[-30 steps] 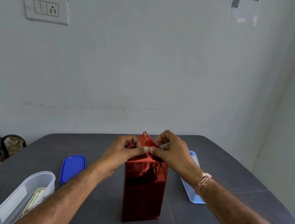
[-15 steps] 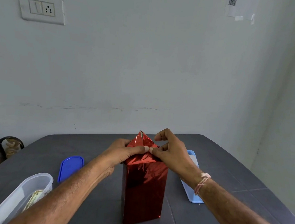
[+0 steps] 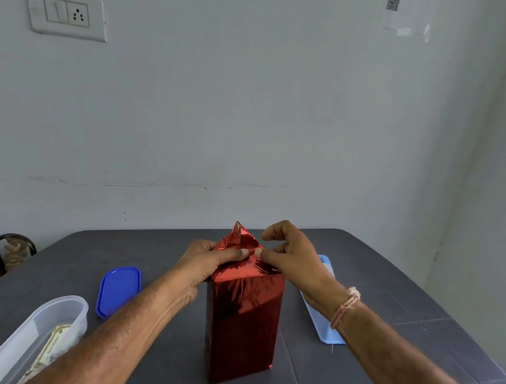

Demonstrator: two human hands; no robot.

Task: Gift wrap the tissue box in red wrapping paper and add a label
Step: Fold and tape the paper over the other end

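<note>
The tissue box (image 3: 243, 324) stands on end in the middle of the dark grey table (image 3: 389, 293), covered in shiny red wrapping paper. At its top the paper is folded inward, and one pointed flap (image 3: 237, 236) sticks up at the far side. My left hand (image 3: 207, 259) grips the top left corner, thumb pressing the folded paper down. My right hand (image 3: 292, 255) pinches the paper at the top right, thumb tip close to the left thumb, index finger curled above. No label is in view.
A dark blue lid (image 3: 118, 290) lies left of the box. At the front left stands a clear plastic container (image 3: 34, 338) with printed paper inside. A light blue tray (image 3: 323, 315) lies right of the box, partly behind my right wrist. The wall is close behind the table.
Both hands stayed on the box top. The folded paper was pressed flatter, the thumbs slid slightly apart, and the right index finger lifted off the flap.
</note>
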